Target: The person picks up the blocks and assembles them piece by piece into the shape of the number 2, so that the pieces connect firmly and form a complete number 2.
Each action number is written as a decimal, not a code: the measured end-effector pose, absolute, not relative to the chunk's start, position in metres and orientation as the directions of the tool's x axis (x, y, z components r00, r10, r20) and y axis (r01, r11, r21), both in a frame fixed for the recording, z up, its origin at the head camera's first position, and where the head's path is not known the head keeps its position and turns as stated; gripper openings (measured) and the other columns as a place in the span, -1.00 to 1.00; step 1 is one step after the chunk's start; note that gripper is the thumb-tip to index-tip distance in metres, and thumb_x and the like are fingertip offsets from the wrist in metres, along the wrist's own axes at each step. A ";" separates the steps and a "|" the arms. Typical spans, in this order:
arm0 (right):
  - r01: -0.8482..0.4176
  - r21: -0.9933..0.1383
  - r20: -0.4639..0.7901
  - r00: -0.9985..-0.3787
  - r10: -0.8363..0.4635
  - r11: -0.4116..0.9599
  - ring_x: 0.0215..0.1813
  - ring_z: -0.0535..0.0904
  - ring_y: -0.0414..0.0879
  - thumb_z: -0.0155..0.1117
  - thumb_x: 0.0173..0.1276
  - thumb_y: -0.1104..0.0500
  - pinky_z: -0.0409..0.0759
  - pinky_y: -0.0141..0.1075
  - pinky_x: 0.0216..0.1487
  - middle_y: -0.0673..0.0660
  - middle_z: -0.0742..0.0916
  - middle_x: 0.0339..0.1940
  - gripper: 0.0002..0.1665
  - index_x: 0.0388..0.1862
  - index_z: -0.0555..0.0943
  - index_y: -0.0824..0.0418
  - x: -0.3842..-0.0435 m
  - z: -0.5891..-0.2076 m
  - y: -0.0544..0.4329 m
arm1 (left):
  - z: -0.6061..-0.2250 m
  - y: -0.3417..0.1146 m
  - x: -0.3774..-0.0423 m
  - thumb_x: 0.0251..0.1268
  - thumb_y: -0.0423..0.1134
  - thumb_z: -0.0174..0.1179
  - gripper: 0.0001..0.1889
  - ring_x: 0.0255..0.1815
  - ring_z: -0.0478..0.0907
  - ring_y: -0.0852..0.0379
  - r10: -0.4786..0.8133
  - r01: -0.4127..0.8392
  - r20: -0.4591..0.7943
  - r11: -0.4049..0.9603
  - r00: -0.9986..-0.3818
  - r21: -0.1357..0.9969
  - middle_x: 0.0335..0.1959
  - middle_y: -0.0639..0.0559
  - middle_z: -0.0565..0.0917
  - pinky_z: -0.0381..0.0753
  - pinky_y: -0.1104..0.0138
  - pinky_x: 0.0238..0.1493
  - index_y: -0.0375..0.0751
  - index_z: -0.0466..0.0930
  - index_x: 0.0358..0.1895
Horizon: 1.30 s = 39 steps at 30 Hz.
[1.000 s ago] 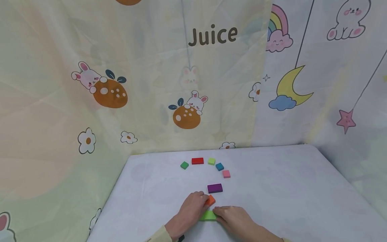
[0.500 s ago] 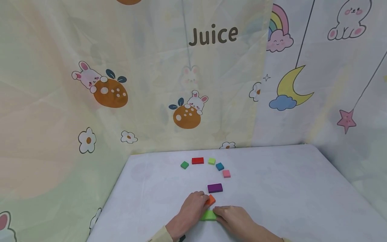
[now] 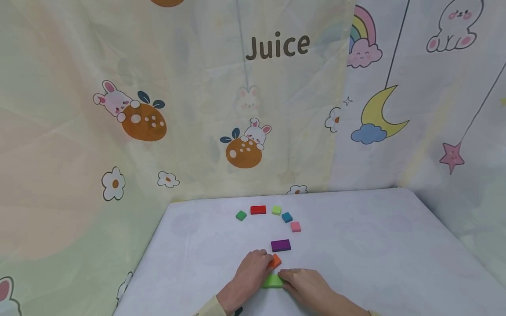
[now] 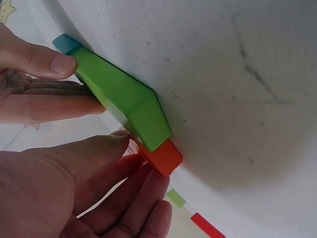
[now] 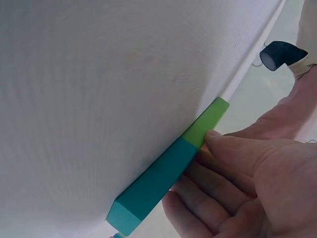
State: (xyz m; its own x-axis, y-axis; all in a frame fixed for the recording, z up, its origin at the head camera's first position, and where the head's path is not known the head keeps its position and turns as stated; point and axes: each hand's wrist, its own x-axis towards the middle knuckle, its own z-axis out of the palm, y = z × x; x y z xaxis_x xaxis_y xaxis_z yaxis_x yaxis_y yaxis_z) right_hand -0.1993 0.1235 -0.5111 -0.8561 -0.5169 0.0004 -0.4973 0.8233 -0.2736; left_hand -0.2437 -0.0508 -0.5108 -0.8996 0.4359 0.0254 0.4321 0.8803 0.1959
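My left hand point(image 3: 254, 271) pinches an orange block point(image 3: 275, 261) lying behind a light green block point(image 3: 272, 281); in the left wrist view the orange block point(image 4: 163, 156) sticks out past the green one's end. My right hand point(image 3: 310, 285) grips the right part of the light green block, its thumb on the edge and its fingers behind. A teal block point(image 5: 153, 181) butts against the green block point(image 5: 207, 120) end to end in the right wrist view. From the head, the right hand hides the teal block. Just beyond the orange block lies a purple block point(image 3: 281, 245).
Farther back on the white table point(image 3: 363, 245), a loose curve of small blocks runs through green point(image 3: 241, 215), red point(image 3: 258, 210), yellow-green point(image 3: 276, 210), blue point(image 3: 287, 217) and pink point(image 3: 295, 227). A printed cloth point(image 3: 197, 145) hangs behind the table's back edge.
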 end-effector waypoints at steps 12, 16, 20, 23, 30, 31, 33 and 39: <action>-0.472 -0.297 -0.023 -0.865 -0.501 0.830 -0.01 0.77 -0.15 0.41 0.32 0.06 0.74 -0.20 0.01 -0.07 0.83 -0.07 -0.65 0.07 0.73 0.07 -0.200 -0.511 0.124 | -0.503 -0.052 -0.242 0.17 0.02 0.46 -0.63 -0.43 0.40 0.25 0.469 0.457 -0.075 0.879 -0.880 0.134 -0.35 0.10 0.62 0.55 0.47 -0.31 -0.09 0.73 -0.05; -0.463 -0.305 -0.028 -0.869 -0.494 0.832 0.00 0.77 -0.15 0.41 0.31 0.06 0.74 -0.18 0.00 -0.08 0.83 -0.06 -0.65 0.07 0.73 0.06 -0.200 -0.510 0.125 | -0.500 -0.053 -0.241 0.17 0.05 0.45 -0.58 -0.41 0.39 0.25 0.500 0.491 -0.100 0.865 -0.860 0.102 -0.30 0.11 0.61 0.55 0.47 -0.30 -0.09 0.71 0.01; -0.472 -0.303 -0.022 -0.865 -0.501 0.828 -0.01 0.77 -0.16 0.41 0.32 0.06 0.75 -0.19 -0.01 -0.08 0.83 -0.07 -0.66 0.06 0.72 0.04 -0.199 -0.511 0.125 | -0.500 -0.056 -0.238 0.19 0.07 0.43 -0.56 -0.37 0.43 0.24 0.513 0.506 -0.089 0.858 -0.854 0.089 -0.23 0.11 0.65 0.59 0.45 -0.21 -0.08 0.69 0.05; -0.482 -0.299 -0.013 -0.861 -0.509 0.824 -0.01 0.77 -0.16 0.41 0.32 0.06 0.75 -0.19 -0.02 -0.09 0.83 -0.07 -0.66 0.06 0.72 0.04 -0.199 -0.511 0.125 | -0.500 -0.058 -0.233 0.20 0.09 0.41 -0.51 -0.19 0.59 0.20 0.508 0.501 -0.081 0.860 -0.857 0.093 -0.04 0.11 0.71 0.66 0.38 -0.04 -0.06 0.66 0.14; -0.495 -0.287 -0.006 -0.855 -0.518 0.820 0.01 0.77 -0.15 0.39 0.34 0.07 0.75 -0.20 -0.03 -0.07 0.83 -0.05 -0.67 0.07 0.72 0.05 -0.200 -0.512 0.125 | -0.500 -0.061 -0.223 0.25 0.10 0.36 -0.39 0.32 0.54 0.14 0.510 0.501 -0.107 0.859 -0.853 0.102 0.37 0.13 0.55 0.60 0.26 0.27 0.04 0.53 0.35; -0.496 -0.287 -0.006 -0.855 -0.519 0.820 0.01 0.77 -0.15 0.39 0.34 0.08 0.75 -0.20 -0.03 -0.07 0.83 -0.04 -0.67 0.07 0.72 0.05 -0.200 -0.512 0.125 | -0.501 -0.062 -0.222 0.26 0.09 0.35 -0.40 0.34 0.53 0.14 0.517 0.509 -0.106 0.855 -0.849 0.096 0.38 0.14 0.55 0.60 0.26 0.28 0.06 0.53 0.35; -0.499 -0.287 -0.005 -0.853 -0.522 0.818 0.01 0.77 -0.15 0.39 0.34 0.09 0.76 -0.21 -0.04 -0.07 0.83 -0.04 -0.67 0.07 0.72 0.06 -0.200 -0.512 0.125 | -0.503 -0.062 -0.221 0.27 0.08 0.34 -0.42 0.35 0.52 0.16 0.528 0.522 -0.103 0.849 -0.843 0.080 0.38 0.15 0.55 0.59 0.27 0.29 0.07 0.53 0.35; -0.496 -0.291 -0.012 -0.853 -0.521 0.818 0.00 0.77 -0.15 0.38 0.34 0.09 0.76 -0.21 -0.04 -0.06 0.83 -0.05 -0.67 0.07 0.73 0.07 -0.199 -0.511 0.125 | -0.508 -0.061 -0.220 0.27 0.06 0.35 -0.48 0.32 0.55 0.19 0.534 0.527 -0.088 0.845 -0.841 0.088 0.34 0.17 0.59 0.61 0.27 0.25 0.10 0.57 0.30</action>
State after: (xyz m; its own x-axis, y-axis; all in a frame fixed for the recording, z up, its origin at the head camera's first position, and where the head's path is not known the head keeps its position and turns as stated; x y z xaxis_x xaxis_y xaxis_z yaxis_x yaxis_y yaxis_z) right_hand -0.1993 0.1253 -0.5112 -0.8532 -0.5215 -0.0116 -0.4961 0.8182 -0.2906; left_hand -0.2202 -0.0613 -0.5080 -0.8411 0.5338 -0.0877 0.5271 0.8452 0.0885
